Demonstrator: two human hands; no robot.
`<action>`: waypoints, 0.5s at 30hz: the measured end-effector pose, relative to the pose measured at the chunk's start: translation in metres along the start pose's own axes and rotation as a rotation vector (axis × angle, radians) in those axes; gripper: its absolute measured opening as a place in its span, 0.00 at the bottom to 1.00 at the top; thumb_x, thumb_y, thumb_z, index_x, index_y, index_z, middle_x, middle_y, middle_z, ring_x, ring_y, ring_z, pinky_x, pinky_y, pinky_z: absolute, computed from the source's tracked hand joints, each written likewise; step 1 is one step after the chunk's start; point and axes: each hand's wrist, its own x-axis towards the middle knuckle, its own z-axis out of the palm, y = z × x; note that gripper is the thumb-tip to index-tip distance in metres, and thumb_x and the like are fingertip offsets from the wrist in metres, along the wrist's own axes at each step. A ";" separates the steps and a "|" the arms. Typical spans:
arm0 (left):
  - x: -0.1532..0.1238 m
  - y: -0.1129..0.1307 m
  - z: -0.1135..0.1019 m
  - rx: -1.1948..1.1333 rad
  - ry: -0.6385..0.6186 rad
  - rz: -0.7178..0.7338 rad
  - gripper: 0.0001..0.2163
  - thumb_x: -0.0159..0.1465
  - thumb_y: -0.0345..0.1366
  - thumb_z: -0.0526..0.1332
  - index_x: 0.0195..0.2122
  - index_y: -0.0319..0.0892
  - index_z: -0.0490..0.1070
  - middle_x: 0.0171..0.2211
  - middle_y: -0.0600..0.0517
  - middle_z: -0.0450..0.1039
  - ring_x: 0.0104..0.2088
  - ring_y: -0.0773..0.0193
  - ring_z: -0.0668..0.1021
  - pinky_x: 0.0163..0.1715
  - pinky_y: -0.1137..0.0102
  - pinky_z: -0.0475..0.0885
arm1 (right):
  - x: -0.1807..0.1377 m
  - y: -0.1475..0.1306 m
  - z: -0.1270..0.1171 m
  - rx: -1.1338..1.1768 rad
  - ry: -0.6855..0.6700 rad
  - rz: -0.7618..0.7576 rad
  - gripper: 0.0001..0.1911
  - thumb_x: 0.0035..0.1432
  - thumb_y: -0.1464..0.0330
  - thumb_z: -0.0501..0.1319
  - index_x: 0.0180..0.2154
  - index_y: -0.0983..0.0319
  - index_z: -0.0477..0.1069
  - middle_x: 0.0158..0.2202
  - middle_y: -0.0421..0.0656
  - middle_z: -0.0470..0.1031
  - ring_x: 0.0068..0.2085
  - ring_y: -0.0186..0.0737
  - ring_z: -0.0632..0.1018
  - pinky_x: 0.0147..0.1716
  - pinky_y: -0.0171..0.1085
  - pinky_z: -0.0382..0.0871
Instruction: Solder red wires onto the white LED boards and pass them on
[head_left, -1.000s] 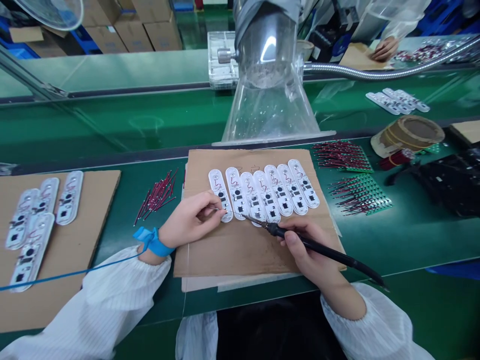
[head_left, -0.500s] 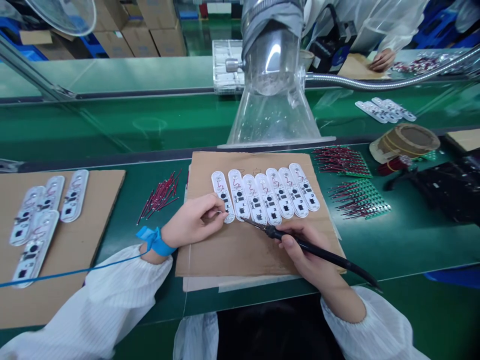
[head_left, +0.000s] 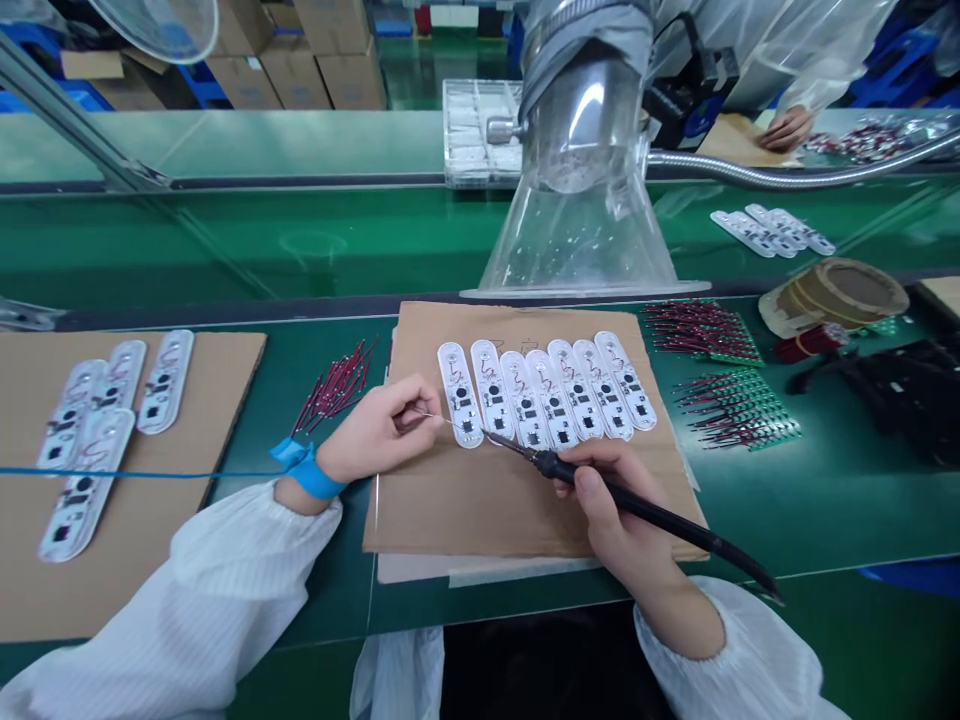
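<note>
Soldering iron point(head_left: 660, 517) and thin wire point(head_left: 444, 418) held at the left end of a row of white boards point(head_left: 551, 400)

The left hand point(head_left: 394, 425) pinches the thin wire between thumb and fingers, and its loose end points at the lower part of the leftmost white board. A blue strap point(head_left: 313, 475) circles that wrist, with a blue cord running off to the left. The right hand point(head_left: 619, 495) grips the soldering iron by its black handle. The iron's tip is by the lower ends of the first two boards in the row; whether it touches either cannot be told.

Seven white boards lie side by side, slightly fanned, on a cardboard sheet point(head_left: 480, 515) in front of the person. Each carries dark parts and red wire near its upper end. The sheet rests on a green table point(head_left: 825, 510).

Left of the sheet lies a loose bunch of red wires point(head_left: 335, 385); farther left, a second cardboard sheet point(head_left: 210, 400) bears four more white boards, some overlapping. To the right are two green panels point(head_left: 765, 402) with red wires sticking out from them, a round tan tub point(head_left: 825, 295) on its side and a tied red bundle point(head_left: 810, 345).

Beyond the sheet stands a clear hood point(head_left: 577, 245). In the background at upper right, a co-worker's hand point(head_left: 787, 130) rests over brown material.
</note>
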 end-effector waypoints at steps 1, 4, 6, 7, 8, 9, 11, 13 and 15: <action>-0.001 0.000 0.002 0.015 -0.001 0.016 0.03 0.67 0.32 0.64 0.36 0.44 0.70 0.24 0.62 0.57 0.23 0.71 0.61 0.23 0.74 0.58 | -0.002 0.003 -0.001 -0.022 -0.016 0.002 0.07 0.79 0.59 0.66 0.50 0.54 0.79 0.38 0.41 0.85 0.35 0.41 0.86 0.34 0.37 0.83; -0.001 -0.001 0.005 0.036 0.013 0.044 0.03 0.68 0.31 0.63 0.37 0.44 0.70 0.24 0.63 0.57 0.22 0.71 0.60 0.23 0.75 0.57 | -0.006 0.009 -0.004 -0.059 -0.057 0.006 0.06 0.78 0.60 0.67 0.50 0.54 0.79 0.39 0.41 0.85 0.35 0.42 0.87 0.36 0.39 0.83; -0.001 0.000 0.005 0.044 0.003 0.060 0.03 0.69 0.31 0.63 0.37 0.45 0.70 0.24 0.63 0.58 0.22 0.71 0.60 0.23 0.75 0.57 | -0.005 0.009 -0.004 -0.062 -0.059 0.008 0.06 0.78 0.60 0.66 0.50 0.53 0.79 0.39 0.40 0.85 0.35 0.41 0.87 0.35 0.38 0.82; -0.001 0.000 0.005 0.048 -0.004 0.069 0.04 0.69 0.31 0.63 0.37 0.45 0.70 0.24 0.63 0.58 0.22 0.71 0.60 0.22 0.75 0.57 | -0.004 0.008 -0.004 -0.065 -0.057 0.008 0.06 0.78 0.60 0.66 0.50 0.53 0.79 0.38 0.40 0.85 0.35 0.41 0.86 0.35 0.38 0.82; -0.001 0.001 0.005 0.053 -0.009 0.076 0.04 0.69 0.30 0.63 0.37 0.45 0.70 0.24 0.63 0.58 0.22 0.71 0.60 0.22 0.75 0.57 | -0.003 0.007 -0.004 -0.069 -0.055 0.005 0.06 0.79 0.60 0.66 0.50 0.53 0.79 0.38 0.40 0.85 0.34 0.41 0.86 0.35 0.38 0.81; -0.001 0.001 0.005 0.060 -0.011 0.083 0.04 0.69 0.30 0.63 0.37 0.45 0.70 0.24 0.63 0.57 0.22 0.72 0.60 0.23 0.75 0.57 | -0.002 0.005 -0.003 -0.075 -0.054 0.000 0.06 0.79 0.60 0.66 0.49 0.53 0.79 0.37 0.39 0.85 0.34 0.40 0.86 0.35 0.37 0.81; 0.000 0.002 0.005 0.073 -0.013 0.093 0.04 0.69 0.31 0.63 0.37 0.45 0.69 0.24 0.63 0.57 0.22 0.72 0.60 0.23 0.75 0.57 | 0.001 0.003 -0.001 -0.087 -0.059 -0.006 0.06 0.79 0.60 0.66 0.49 0.53 0.78 0.37 0.39 0.85 0.34 0.40 0.86 0.35 0.37 0.81; 0.000 0.003 0.005 0.086 -0.015 0.100 0.04 0.70 0.31 0.62 0.37 0.45 0.69 0.24 0.64 0.56 0.22 0.72 0.60 0.23 0.76 0.56 | 0.002 0.002 0.000 -0.094 -0.066 -0.006 0.05 0.79 0.60 0.66 0.49 0.53 0.78 0.38 0.39 0.85 0.34 0.40 0.86 0.35 0.37 0.81; 0.001 0.004 0.006 0.097 -0.020 0.109 0.04 0.70 0.32 0.62 0.37 0.45 0.69 0.24 0.64 0.56 0.22 0.72 0.59 0.23 0.76 0.56 | 0.001 0.002 0.000 -0.089 -0.071 -0.001 0.05 0.79 0.60 0.66 0.50 0.52 0.78 0.38 0.39 0.85 0.34 0.40 0.86 0.36 0.37 0.81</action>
